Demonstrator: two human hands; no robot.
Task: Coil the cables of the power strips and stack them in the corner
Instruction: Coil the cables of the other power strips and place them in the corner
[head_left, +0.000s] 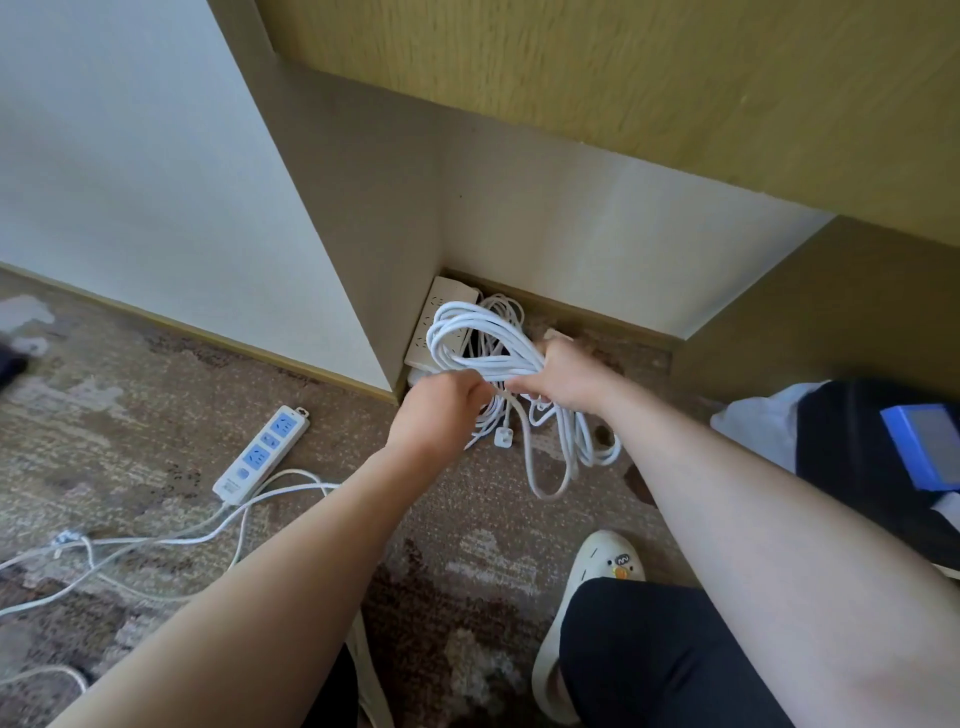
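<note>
My right hand (563, 376) grips a thick bundle of white cable loops (475, 335) above the corner. My left hand (441, 408) grips the same cable just left of it. More loops hang below my hands to the carpet, with a white plug (503, 436) dangling among them. A white power strip (439, 319) lies in the corner against the wall, partly behind the coil. A second strip with blue sockets (262, 454) lies on the carpet to the left, its white cable (171, 540) spread loose.
The corner is bounded by a white wall panel (322, 249) on the left and a yellow-brown cabinet (810, 332) on the right. A black bag with a blue box (919, 447) sits at right. My slipper (592, 577) and knee are at the bottom.
</note>
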